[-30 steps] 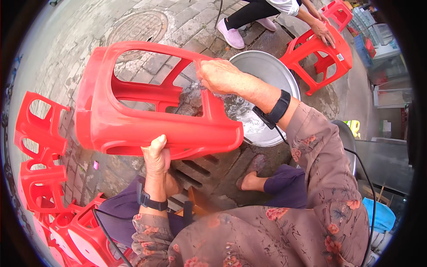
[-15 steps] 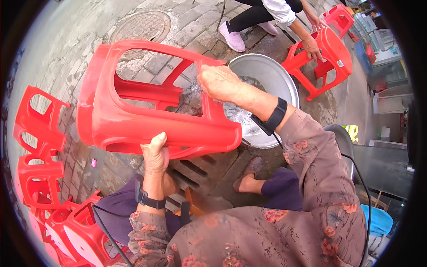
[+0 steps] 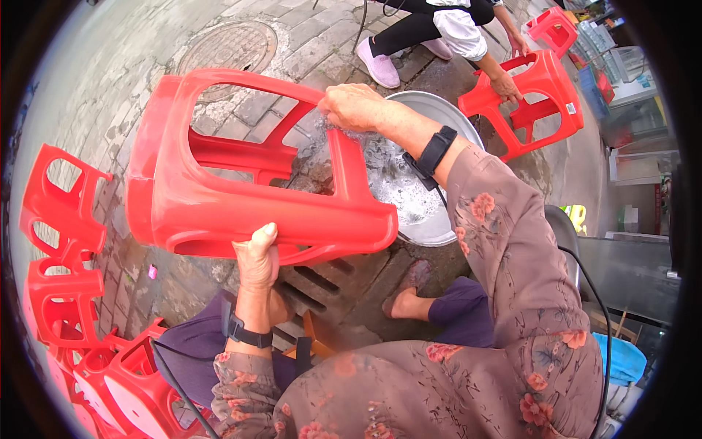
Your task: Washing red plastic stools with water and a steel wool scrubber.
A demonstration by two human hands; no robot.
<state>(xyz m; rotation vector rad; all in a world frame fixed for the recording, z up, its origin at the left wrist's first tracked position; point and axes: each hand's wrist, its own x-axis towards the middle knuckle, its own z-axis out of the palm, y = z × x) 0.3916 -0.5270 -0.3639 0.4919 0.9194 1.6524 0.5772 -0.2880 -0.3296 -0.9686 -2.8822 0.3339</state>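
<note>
Outdoors, on grey brick paving [image 3: 300, 29], dark with wet toward the middle and paler at upper left. Set into it, a round manhole cover [image 3: 230, 50] at the top and a slotted drain [image 3: 316, 284] near the middle. Held on its side above that ground, a red plastic stool [image 3: 241, 212], seat to the left and legs to the right, reaching toward a round metal basin [image 3: 441, 230] of frothy water [image 3: 409, 197]. Clasping the stool's near side, the left grip [image 3: 256, 254], thumb on top. Curled at the far leg, the right grip [image 3: 355, 108], fingertips hidden; impossible to tell whether closed on the stool or on something else. Along the left edge, more red stools [image 3: 69, 208], crowded together toward the bottom. At upper right, a co-worker's hand [image 3: 504, 86] on another red stool [image 3: 559, 88], pale pink shoes [image 3: 379, 64] on the bricks. Down the right side, a cluttered stretch with a dark glass panel [image 3: 629, 282] and a blue cloth [image 3: 620, 360].
</note>
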